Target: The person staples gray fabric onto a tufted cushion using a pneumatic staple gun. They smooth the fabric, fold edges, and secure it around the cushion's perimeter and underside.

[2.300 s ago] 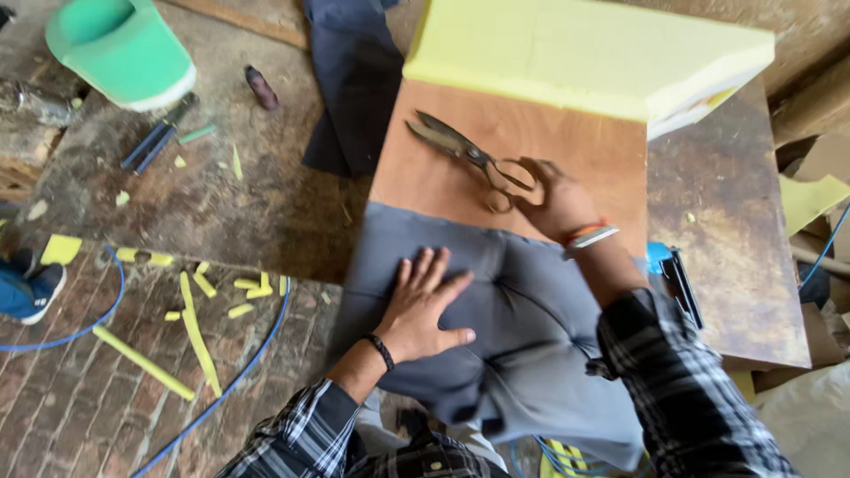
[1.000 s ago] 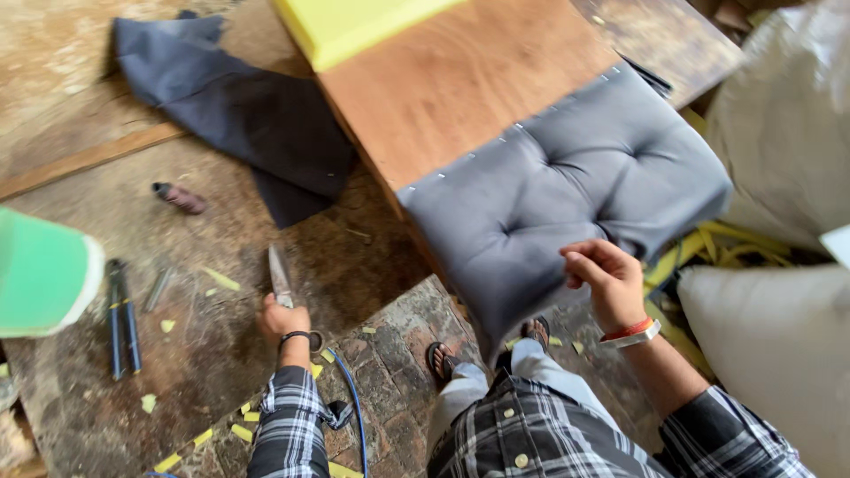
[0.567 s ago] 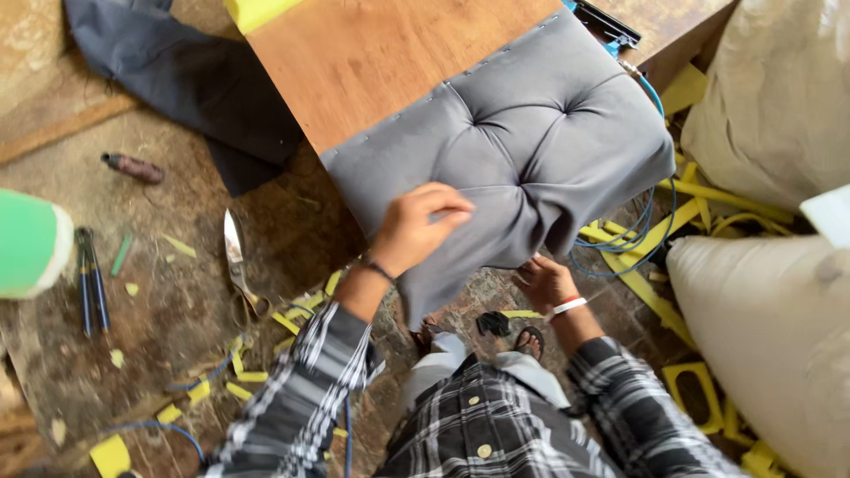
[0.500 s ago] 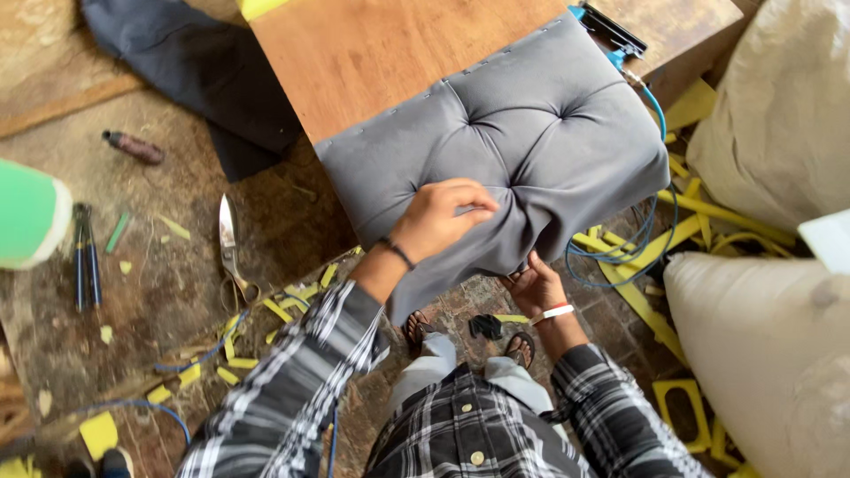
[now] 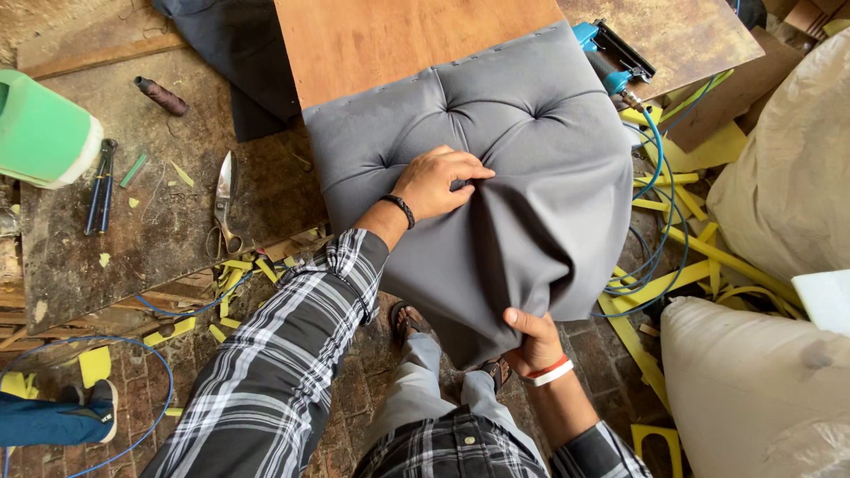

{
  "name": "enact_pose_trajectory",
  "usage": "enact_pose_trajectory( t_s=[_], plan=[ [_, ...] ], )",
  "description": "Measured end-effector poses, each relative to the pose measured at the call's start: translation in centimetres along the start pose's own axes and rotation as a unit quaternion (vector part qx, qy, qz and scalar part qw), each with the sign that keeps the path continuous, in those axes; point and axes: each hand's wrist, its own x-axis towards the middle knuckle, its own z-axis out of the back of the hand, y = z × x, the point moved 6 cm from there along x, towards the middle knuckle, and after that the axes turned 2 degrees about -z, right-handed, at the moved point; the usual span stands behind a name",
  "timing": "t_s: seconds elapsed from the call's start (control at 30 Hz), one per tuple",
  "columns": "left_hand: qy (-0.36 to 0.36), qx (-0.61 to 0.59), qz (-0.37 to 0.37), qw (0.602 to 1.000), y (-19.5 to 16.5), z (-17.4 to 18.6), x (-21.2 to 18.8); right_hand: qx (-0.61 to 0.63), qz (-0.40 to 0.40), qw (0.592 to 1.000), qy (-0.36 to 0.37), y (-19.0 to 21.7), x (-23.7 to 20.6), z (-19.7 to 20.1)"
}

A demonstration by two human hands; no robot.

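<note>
A grey tufted fabric cushion [image 5: 522, 115] is fixed on a brown plywood board [image 5: 398, 40], and its loose cloth hangs over the near edge. My left hand [image 5: 438, 181] presses on the fabric near a tuft, fingers pinching a fold. Lower down, my right hand [image 5: 531, 341] grips the hanging bottom edge of the grey fabric and pulls it taut. Scissors [image 5: 226, 208] lie on the worn table to the left, apart from both hands.
A blue staple gun [image 5: 606, 53] with a blue hose lies at the cushion's far right. Pliers [image 5: 99, 184], a green foam roll [image 5: 40, 128] and a thread spool [image 5: 161, 96] sit left. Yellow foam scraps litter the floor. Large beige sacks [image 5: 784, 177] stand right.
My left hand left the scissors on the table and moved onto the cushion. My right hand dropped from the cushion's side to the hanging fabric edge and gripped it.
</note>
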Motion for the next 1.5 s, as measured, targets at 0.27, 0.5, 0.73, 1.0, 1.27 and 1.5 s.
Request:
enact_pose_trajectory(
  t_s=[0.27,0.5,0.73,1.0,1.27,1.5],
  plan=[
    [-0.056,0.091,-0.017,0.994,-2.5,-0.3,-0.3,-0.063,0.112,0.987,-0.093,3.7,-2.2,-5.4],
    [-0.078,0.011,-0.063,0.995,-2.2,-0.4,-1.2,-0.111,0.13,0.938,-0.303,-0.7,-1.2,4.8],
    [-0.139,-0.021,-0.002,0.99,-0.5,0.6,-1.1,-0.111,0.156,0.922,-0.336,-3.5,2.0,9.3],
    [-0.073,-0.006,0.012,0.997,-1.3,-0.1,-0.9,-0.032,0.128,0.966,-0.224,-2.5,1.2,7.9],
    [-0.108,-0.008,0.004,0.994,-1.1,-0.1,-0.4,-0.235,0.165,0.956,-0.06,-1.1,4.4,0.5],
    [-0.086,-0.07,0.068,0.991,1.0,-0.7,-0.5,0.024,0.183,0.949,-0.255,-0.7,9.6,0.0]
  ],
)
